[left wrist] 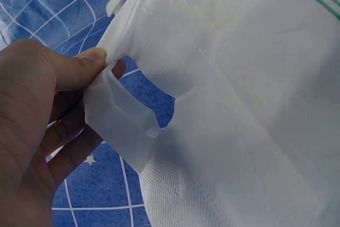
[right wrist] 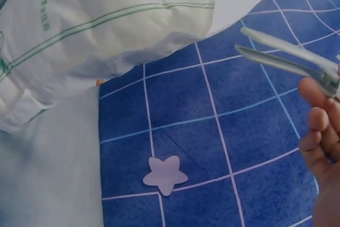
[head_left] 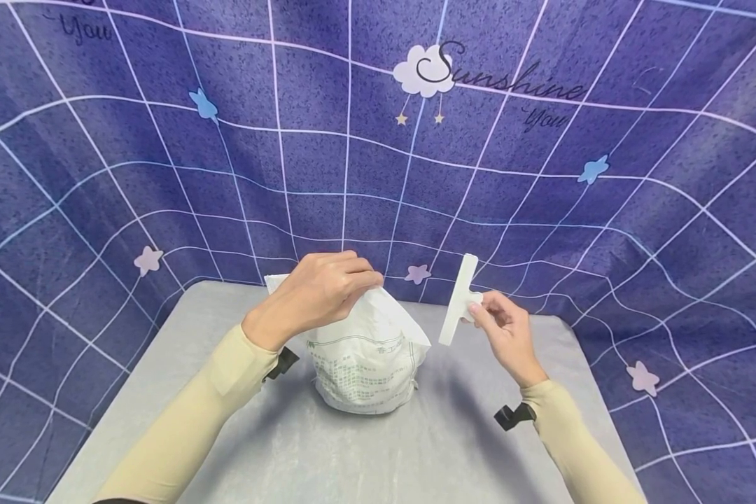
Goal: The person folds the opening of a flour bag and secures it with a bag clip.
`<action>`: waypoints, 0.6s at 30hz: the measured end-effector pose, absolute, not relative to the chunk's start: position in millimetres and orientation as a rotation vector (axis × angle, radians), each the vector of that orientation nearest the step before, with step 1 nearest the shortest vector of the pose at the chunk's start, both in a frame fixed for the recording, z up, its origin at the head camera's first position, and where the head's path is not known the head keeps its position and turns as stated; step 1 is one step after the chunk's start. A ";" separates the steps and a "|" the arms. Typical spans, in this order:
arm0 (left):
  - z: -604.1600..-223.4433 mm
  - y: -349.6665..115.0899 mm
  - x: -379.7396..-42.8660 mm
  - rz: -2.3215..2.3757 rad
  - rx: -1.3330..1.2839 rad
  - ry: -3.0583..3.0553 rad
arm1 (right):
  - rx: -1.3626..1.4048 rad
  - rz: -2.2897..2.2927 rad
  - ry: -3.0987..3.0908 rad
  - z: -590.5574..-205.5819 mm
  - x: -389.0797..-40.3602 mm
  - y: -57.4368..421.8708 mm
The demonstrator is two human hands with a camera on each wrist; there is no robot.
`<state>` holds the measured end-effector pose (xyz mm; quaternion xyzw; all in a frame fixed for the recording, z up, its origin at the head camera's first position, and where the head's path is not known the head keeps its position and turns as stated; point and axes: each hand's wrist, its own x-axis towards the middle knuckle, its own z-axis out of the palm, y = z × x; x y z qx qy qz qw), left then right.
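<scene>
A white bag (head_left: 365, 364) with green print stands upright on the grey surface, its lower part bulging. My left hand (head_left: 321, 290) pinches the bag's top edge between thumb and fingers; the left wrist view shows a cut-out handle hole beside the thumb (left wrist: 87, 67). To the right of the bag, my right hand (head_left: 504, 332) holds a white sealing clip (head_left: 460, 301) in the air, apart from the bag. In the right wrist view the clip's two long jaws are spread, and the fingers (right wrist: 319, 126) squeeze its rear end. What the bag contains is hidden.
A grey cloth-covered table (head_left: 353, 462) lies under the bag. Behind and on both sides hangs a blue-purple curtain (head_left: 315, 168) with a white grid, stars and lettering. Black straps with small mounts (head_left: 513, 416) sit at both wrists.
</scene>
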<state>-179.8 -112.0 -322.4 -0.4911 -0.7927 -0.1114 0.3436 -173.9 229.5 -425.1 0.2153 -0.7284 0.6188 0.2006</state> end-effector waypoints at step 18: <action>-321.7 -111.6 -180.4 -0.291 -1.273 -2.056 | 0.909 1.507 -1.968 -413.8 -190.5 217.6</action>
